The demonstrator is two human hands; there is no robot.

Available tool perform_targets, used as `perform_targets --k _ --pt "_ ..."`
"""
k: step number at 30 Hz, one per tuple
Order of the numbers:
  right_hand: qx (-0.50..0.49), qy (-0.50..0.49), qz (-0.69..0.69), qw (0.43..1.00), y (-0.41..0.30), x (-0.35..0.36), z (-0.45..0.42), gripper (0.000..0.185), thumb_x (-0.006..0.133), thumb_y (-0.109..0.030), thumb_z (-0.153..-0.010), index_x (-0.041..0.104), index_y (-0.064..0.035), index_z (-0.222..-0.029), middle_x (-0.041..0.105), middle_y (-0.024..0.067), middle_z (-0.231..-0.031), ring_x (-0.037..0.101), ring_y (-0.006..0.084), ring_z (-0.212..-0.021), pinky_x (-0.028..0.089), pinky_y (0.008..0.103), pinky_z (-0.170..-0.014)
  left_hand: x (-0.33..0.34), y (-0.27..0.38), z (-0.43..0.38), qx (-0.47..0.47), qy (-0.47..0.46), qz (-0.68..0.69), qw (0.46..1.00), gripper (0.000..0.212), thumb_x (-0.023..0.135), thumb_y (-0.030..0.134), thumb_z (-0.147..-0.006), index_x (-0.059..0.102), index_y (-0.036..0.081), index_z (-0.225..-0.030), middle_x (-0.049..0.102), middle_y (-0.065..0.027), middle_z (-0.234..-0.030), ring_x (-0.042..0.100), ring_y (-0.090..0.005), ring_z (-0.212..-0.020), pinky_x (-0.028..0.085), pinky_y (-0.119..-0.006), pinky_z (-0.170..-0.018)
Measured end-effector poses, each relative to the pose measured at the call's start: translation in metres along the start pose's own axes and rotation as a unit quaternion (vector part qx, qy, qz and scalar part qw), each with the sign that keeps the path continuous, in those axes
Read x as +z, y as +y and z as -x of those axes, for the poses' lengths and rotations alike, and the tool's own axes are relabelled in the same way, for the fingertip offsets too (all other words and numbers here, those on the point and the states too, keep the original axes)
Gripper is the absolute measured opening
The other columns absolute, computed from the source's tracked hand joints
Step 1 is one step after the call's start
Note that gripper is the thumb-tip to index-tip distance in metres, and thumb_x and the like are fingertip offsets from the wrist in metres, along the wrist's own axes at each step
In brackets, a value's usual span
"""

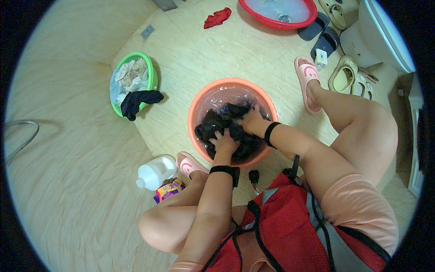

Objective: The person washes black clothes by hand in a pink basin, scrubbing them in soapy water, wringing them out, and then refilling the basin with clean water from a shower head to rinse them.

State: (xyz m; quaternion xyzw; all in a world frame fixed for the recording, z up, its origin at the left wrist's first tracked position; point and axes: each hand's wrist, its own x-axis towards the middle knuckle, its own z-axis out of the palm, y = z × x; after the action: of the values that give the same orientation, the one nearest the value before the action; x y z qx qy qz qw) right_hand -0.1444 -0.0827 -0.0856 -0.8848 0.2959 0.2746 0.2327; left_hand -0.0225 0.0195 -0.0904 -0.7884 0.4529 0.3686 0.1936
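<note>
Wet black cloth (pixel 212 124) lies bunched in water inside an orange plastic basin (pixel 232 81) on the floor before me. My left hand (pixel 225 143) rests on the near side of the cloth with its fingers spread; whether it grips any fabric is unclear. On the right side of the basin, my right hand (pixel 253 120) is closed around part of the cloth, with some fingers hidden by fabric and water. Dark bands circle both wrists. The cloth's lower folds are under water.
A green basin (pixel 153 73) of light clothes, a black garment (pixel 139 102) over its rim, stands left. A red basin (pixel 299 25) holds cloudy water. Nearby are a red cloth (pixel 217 18), plastic jug (pixel 153 173), purple packet (pixel 169 190), clogs (pixel 342 76) and a toilet (pixel 387 34).
</note>
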Motion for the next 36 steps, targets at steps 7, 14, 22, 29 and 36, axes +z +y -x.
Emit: perform_targets --k 7,14,22,29,36 --pt "0.01 0.033 -0.103 0.994 0.006 -0.006 -0.025 0.029 0.06 -0.017 -0.077 0.068 -0.0032 -0.101 0.064 0.0193 -0.109 0.06 0.0387 -0.104 0.046 0.0548 -0.084 -0.005 -0.009 -0.024 0.07 -0.067 0.253 0.963 0.06 0.063 0.029 -0.076 0.048 0.004 -0.129 0.058 -0.0212 -0.116 0.053 -0.0371 -0.109 0.04 -0.044 -0.097" --pt "-0.187 0.113 -0.587 0.779 -0.023 -0.045 -0.013 0.03 0.066 -0.008 -0.06 0.062 -0.0031 -0.09 0.062 0.01 -0.076 0.059 0.0214 -0.073 0.047 0.0337 -0.067 -0.053 -0.008 0.006 0.024 -0.118 0.883 0.454 0.062 0.042 0.068 -0.084 0.057 0.018 -0.117 0.056 -0.0077 -0.121 0.052 -0.0266 -0.111 0.044 -0.047 -0.09" --pt "-0.32 0.059 -0.588 0.74 -0.065 -0.083 0.024 0.022 0.065 -0.008 -0.06 0.062 -0.003 -0.082 0.061 0.0058 -0.076 0.056 0.0154 -0.073 0.046 0.0294 -0.067 -0.041 -0.044 0.023 0.114 -0.124 0.924 0.344 0.035 0.043 0.032 -0.095 0.053 0.005 -0.116 0.059 -0.0142 -0.11 0.06 -0.027 -0.099 0.052 -0.043 -0.087" --pt "-0.164 0.279 -0.385 0.864 -0.024 -0.07 0.011 0.021 0.061 -0.008 -0.065 0.059 -0.0079 -0.086 0.061 0.0125 -0.076 0.061 0.0303 -0.077 0.046 0.0404 -0.066 -0.049 -0.024 0.038 0.034 -0.029 0.874 0.484 0.025 0.058 0.026 -0.087 0.061 0.009 -0.104 0.067 -0.0081 -0.092 0.066 -0.0255 -0.077 0.055 -0.039 -0.075" --pt "-0.047 0.363 -0.004 0.93 -0.004 -0.036 0.021 0.033 0.05 -0.02 -0.086 0.059 -0.0239 -0.118 0.041 0.0149 -0.136 0.036 0.0399 -0.125 0.031 0.0581 -0.097 -0.049 -0.013 0.049 -0.071 0.408 0.253 0.874 0.098 0.074 0.031 -0.067 0.017 0.008 -0.144 0.011 -0.0365 -0.142 0.034 -0.0511 -0.121 0.035 -0.053 -0.099"
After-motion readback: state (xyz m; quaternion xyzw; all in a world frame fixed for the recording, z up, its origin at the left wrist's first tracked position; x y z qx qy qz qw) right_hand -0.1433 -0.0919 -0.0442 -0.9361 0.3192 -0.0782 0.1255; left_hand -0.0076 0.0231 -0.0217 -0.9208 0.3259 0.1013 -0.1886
